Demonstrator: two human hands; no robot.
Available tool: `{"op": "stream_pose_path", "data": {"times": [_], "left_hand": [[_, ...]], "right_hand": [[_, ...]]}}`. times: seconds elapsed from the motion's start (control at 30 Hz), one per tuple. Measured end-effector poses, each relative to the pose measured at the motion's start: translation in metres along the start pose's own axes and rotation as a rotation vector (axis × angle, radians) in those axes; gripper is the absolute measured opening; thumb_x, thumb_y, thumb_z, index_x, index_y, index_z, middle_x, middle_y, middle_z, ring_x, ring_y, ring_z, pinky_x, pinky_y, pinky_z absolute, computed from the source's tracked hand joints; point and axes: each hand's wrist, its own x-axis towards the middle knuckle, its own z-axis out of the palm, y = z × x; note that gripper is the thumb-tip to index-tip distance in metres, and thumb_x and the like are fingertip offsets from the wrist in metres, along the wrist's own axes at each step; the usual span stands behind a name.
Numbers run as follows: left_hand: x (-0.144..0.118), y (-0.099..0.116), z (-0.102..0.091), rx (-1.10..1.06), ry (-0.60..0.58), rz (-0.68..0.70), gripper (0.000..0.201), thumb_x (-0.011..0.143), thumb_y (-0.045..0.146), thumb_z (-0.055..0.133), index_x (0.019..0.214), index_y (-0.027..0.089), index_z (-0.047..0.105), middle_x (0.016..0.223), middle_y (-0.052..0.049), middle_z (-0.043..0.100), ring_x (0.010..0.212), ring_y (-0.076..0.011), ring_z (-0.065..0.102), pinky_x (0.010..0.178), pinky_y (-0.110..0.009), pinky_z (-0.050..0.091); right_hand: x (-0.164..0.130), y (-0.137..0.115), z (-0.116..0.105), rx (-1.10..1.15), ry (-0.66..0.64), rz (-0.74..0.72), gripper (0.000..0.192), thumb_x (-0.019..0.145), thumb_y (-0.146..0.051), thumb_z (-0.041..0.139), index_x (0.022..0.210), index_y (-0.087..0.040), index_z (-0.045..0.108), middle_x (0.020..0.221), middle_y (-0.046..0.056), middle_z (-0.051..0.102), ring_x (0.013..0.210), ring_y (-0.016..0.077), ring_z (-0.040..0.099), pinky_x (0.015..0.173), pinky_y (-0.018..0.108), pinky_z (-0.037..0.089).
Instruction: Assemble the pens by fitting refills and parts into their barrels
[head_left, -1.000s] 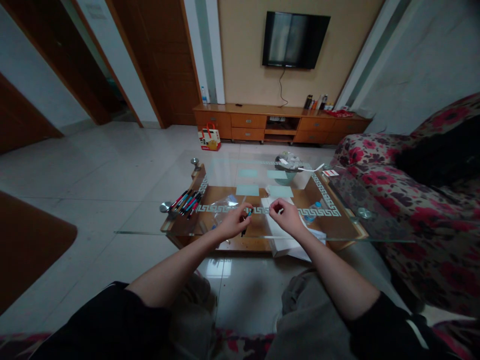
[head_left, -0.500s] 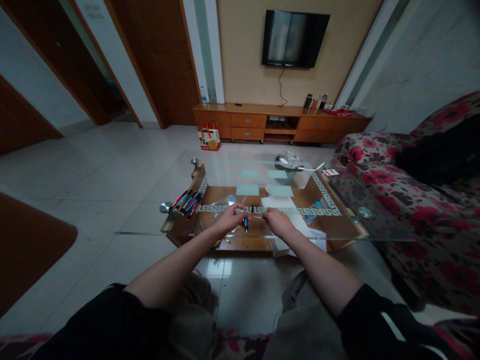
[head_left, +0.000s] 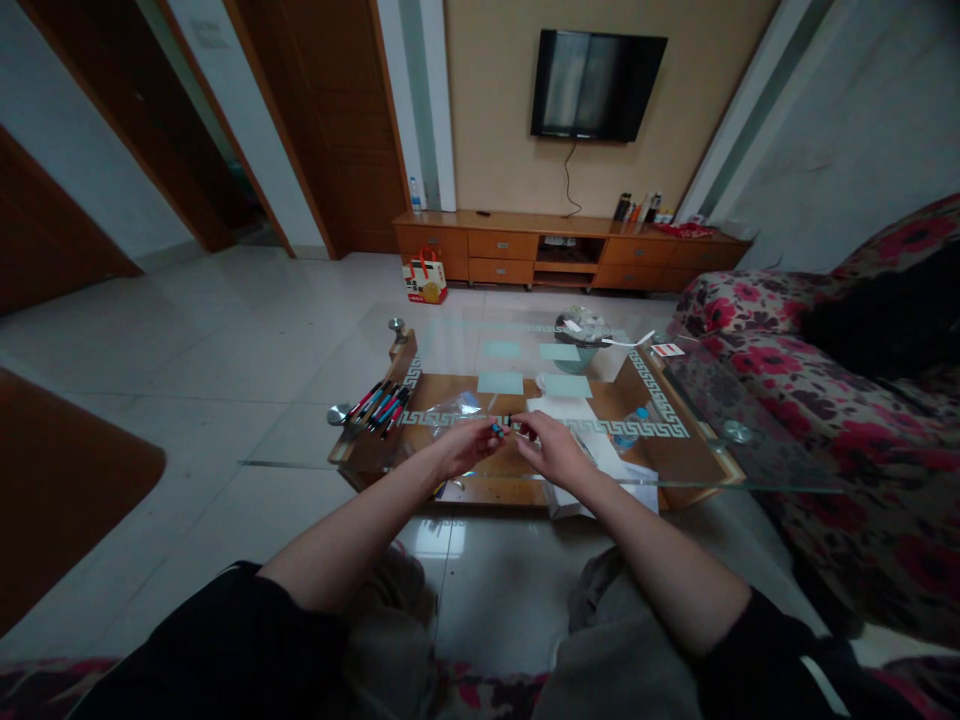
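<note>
Head view shows me a small pen point(head_left: 501, 427), dark with a blue grip, pinched between both hands just above the near edge of the glass table point(head_left: 300, 440). My left hand point(head_left: 466, 446) comes in from the lower left with the forearm stretched forward and the fingers curled around the pen's left end; the thumb sits on top. My right hand point(head_left: 553, 450) comes in from the lower right, knuckles up, fingertips closed on the pen's right end, so the two hands meet at the middle and nearly touch. Whether the right fingers grip the pen body or a separate small part on its tip is too small for me to tell. Just behind the left hand lies a crumpled clear plastic bag point(head_left: 450, 410) on the glass. To the left of that a bundle of pens point(head_left: 379, 405) with red, blue and dark barrels rests near the table's left corner. White paper sheets point(head_left: 592, 450) lie under and beside my right hand, partly on the lower wooden shelf. Further back on the table stands a bowl point(head_left: 581, 335) filled with wrappers. A floral sofa point(head_left: 825, 400) runs along the right side, and a television point(head_left: 598, 85) hangs on the far wall above a low wooden cabinet point(head_left: 570, 250).
</note>
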Motion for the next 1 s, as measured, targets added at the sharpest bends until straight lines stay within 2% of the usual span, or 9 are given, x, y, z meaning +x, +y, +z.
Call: {"op": "stream_pose_path", "data": {"times": [0.17,0.37,0.57,0.77,1.0], "left_hand": [[-0.0003,-0.0047,0.0034,0.020,-0.052,-0.002,0.016,0.088,0.028,0.067,0.092,0.014,0.069,0.094,-0.007,0.074,0.073,-0.0106,0.066,0.074,-0.022,0.049],[-0.0030,-0.0045,0.0081,-0.004,0.004,-0.034,0.013,0.091,0.026,0.060,0.086,0.014,0.064,0.082,-0.006,0.071,0.068,-0.0120,0.066,0.074,-0.026,0.052],[-0.0026,-0.0006,0.0066,-0.046,0.053,0.001,0.008,0.090,0.019,0.058,0.084,0.015,0.061,0.079,-0.004,0.070,0.076,-0.0142,0.070,0.081,-0.028,0.054],[-0.0033,0.0022,0.0063,-0.064,0.069,0.065,0.006,0.086,0.018,0.063,0.082,0.016,0.060,0.074,-0.003,0.068,0.069,-0.0118,0.068,0.074,-0.024,0.055],[0.0004,0.0004,0.0028,-0.089,0.123,0.113,0.007,0.083,0.011,0.064,0.083,0.016,0.059,0.079,-0.003,0.070,0.066,-0.0101,0.066,0.076,-0.026,0.056]], "right_hand": [[-0.0012,-0.0068,0.0048,0.046,-0.014,-0.079,0.033,0.092,-0.022,0.062,0.125,-0.022,0.059,0.099,0.007,0.063,0.091,0.0196,0.061,0.083,0.032,0.050],[-0.0002,-0.0043,0.0081,0.048,-0.012,-0.084,0.020,0.094,-0.019,0.058,0.113,-0.021,0.063,0.098,0.007,0.065,0.091,0.0188,0.062,0.083,0.031,0.050],[-0.0022,-0.0021,0.0062,0.043,0.041,-0.065,0.021,0.094,-0.019,0.058,0.115,-0.021,0.063,0.098,0.007,0.064,0.090,0.0180,0.062,0.082,0.030,0.050],[-0.0020,-0.0016,0.0078,0.065,0.042,-0.076,0.023,0.095,-0.021,0.057,0.117,-0.021,0.062,0.099,0.006,0.064,0.087,0.0168,0.062,0.081,0.029,0.050],[-0.0023,-0.0006,0.0098,0.065,0.038,-0.065,0.025,0.094,-0.018,0.058,0.119,-0.023,0.063,0.097,0.006,0.064,0.085,0.0169,0.062,0.079,0.029,0.051]]}}
